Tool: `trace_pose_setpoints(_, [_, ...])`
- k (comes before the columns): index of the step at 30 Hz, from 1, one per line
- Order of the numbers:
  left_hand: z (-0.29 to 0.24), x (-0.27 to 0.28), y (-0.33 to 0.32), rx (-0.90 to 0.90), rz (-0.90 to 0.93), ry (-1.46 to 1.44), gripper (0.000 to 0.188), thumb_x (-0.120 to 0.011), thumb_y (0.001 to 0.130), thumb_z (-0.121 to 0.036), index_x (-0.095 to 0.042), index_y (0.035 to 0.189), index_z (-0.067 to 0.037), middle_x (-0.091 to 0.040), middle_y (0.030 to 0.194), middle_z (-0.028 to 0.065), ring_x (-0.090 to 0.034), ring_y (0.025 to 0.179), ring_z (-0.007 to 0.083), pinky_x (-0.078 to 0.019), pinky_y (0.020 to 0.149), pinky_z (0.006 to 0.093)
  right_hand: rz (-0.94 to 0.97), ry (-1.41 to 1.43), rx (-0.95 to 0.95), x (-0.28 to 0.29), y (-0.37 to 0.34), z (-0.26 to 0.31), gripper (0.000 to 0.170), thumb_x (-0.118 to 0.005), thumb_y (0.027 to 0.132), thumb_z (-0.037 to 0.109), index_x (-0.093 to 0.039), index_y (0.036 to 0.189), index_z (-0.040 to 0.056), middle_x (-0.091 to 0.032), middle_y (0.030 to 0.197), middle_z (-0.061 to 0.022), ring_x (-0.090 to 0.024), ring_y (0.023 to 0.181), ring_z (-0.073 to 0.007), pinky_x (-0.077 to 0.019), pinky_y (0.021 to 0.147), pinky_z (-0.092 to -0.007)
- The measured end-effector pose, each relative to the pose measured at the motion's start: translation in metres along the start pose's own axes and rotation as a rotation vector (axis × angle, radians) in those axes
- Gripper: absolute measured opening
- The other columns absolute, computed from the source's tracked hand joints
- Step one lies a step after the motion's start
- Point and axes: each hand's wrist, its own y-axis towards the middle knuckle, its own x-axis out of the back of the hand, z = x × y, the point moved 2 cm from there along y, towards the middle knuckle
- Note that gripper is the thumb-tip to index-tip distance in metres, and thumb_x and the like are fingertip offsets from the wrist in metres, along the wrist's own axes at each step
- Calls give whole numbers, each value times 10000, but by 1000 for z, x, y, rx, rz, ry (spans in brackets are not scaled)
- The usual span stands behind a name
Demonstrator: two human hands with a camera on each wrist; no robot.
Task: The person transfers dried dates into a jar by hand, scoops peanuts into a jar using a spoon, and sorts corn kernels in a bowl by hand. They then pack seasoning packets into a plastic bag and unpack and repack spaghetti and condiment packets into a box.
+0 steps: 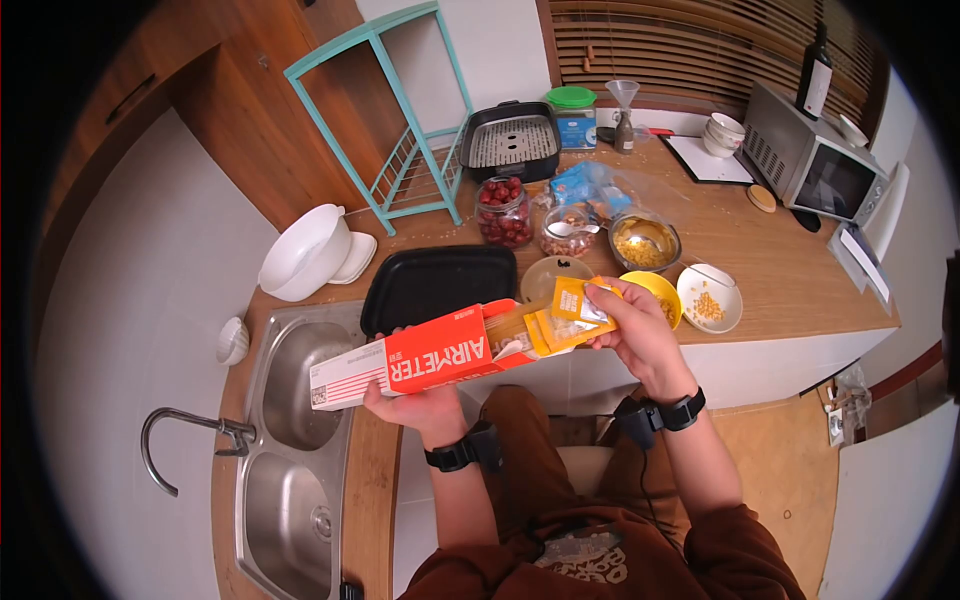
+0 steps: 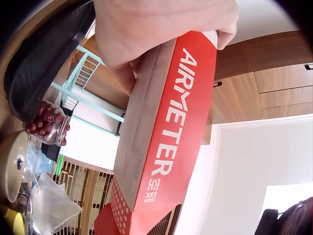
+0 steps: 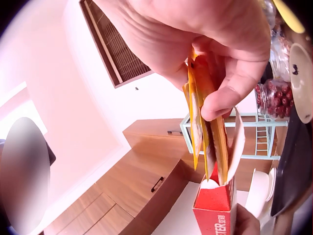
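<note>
My left hand [image 1: 418, 410] grips a long red-and-white carton [image 1: 432, 352] marked AIRMETER, holding it nearly level above the counter's front edge. In the left wrist view its fingers wrap over the top of the carton. The carton's flaps are open at the right end. There my right hand [image 1: 645, 338] pinches several yellow sachets [image 1: 566, 318] between thumb and fingers. A tan, flat pack [image 3: 221, 152] lies against the sachets in the right wrist view, its lower end at the carton's mouth. How deep it reaches inside is hidden by the cardboard.
Behind the hands stand a black tray [image 1: 440, 285], a jar of red fruit [image 1: 503, 212], a beige bowl [image 1: 540, 272], a yellow bowl [image 1: 668, 292], a white dish [image 1: 722, 318] and a steel bowl [image 1: 645, 242]. The sink [image 1: 295, 400] is at left, below a teal rack [image 1: 400, 130].
</note>
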Motion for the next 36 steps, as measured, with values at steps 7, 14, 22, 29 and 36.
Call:
trace_pose_setpoints(7, [30,-40,-1,-52,-7,129,630,-493,873,-443,-499,1338,-18,-612,1250,181,-590,1206,329,-460,1068,508,28,50,-75,18,13,22,333,-633,1002,213,-568,1238,-13,-709,1055,-132,-743,832,-189,-642,612,-282])
trace_pose_setpoints(14, [94,-82,-2,126,83,81,620,-538,851,-414,-480,1330,-24,-597,1265,144,-572,1220,311,-440,1077,491,-57,86,0,83,15,69,272,-610,1012,184,-587,1202,-9,-714,1044,-129,-746,830,-198,-656,608,-288])
trace_pose_setpoints(22, [183,-97,-11,293,101,103,590,-538,855,-430,-518,1270,-11,-614,1248,152,-579,1210,312,-439,1072,477,-225,172,113,198,-25,115,199,-622,1006,179,-616,1137,29,-717,1019,-113,-749,839,-202,-655,627,-280])
trace_pose_setpoints(29, [226,-97,-11,242,74,137,607,-509,865,-434,-514,1290,-1,-616,1258,169,-579,1227,324,-443,1076,492,-383,202,193,266,-65,131,221,-624,1004,177,-614,1141,5,-722,1010,-123,-747,814,-198,-652,618,-260])
trace_pose_setpoints(36, [220,-81,22,150,20,139,657,-500,868,-468,-498,1323,5,-590,1322,183,-557,1269,328,-417,1103,498,-497,254,279,307,-73,133,232,-633,1001,191,-612,1151,14,-721,1002,-117,-737,789,-168,-644,616,-252])
